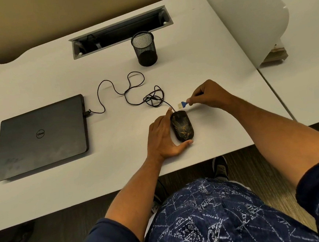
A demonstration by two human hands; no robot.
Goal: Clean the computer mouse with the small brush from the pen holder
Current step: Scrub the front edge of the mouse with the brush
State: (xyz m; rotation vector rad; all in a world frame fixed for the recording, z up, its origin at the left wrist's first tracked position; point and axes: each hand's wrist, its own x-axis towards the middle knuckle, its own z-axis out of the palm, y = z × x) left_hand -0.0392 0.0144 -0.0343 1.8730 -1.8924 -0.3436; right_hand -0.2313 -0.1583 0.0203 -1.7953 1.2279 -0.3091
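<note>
Looking down from head height, a person's two bare forearms reach from the bottom of the frame onto a white desk [37, 82]. Just right of centre lies a black computer mouse [182, 127] with orange-gold markings, its long axis running up and down the frame. The left hand [163, 137] rests on the desk against the mouse's left side, fingers fairly straight along its edge and the thumb curved round the near end, steadying it. The right hand [206, 96], above and to the right of the mouse, pinches the blue handle of a small brush [182, 104] between curled fingers; the pale bristles point left and hang just above the mouse's far end, close to where the cable leaves it. Whether the bristles touch the mouse is hard to tell from this angle.

The mouse's thin black cable [131, 90] loops and tangles across the centre of the desk and runs left to a closed dark laptop [41, 137] lying flat at centre left. Above the centre stands a black mesh pen holder [144, 48], upright, well apart from the hands. Behind it, toward the upper middle, a long rectangular cable slot [121, 32] is cut into the desk. A rounded white panel [252, 23] fills the upper right.

At the bottom of the frame show dark blue sleeves and a patterned blue garment [219, 217], with a shoe [220, 168] on the striped floor beneath the desk edge
</note>
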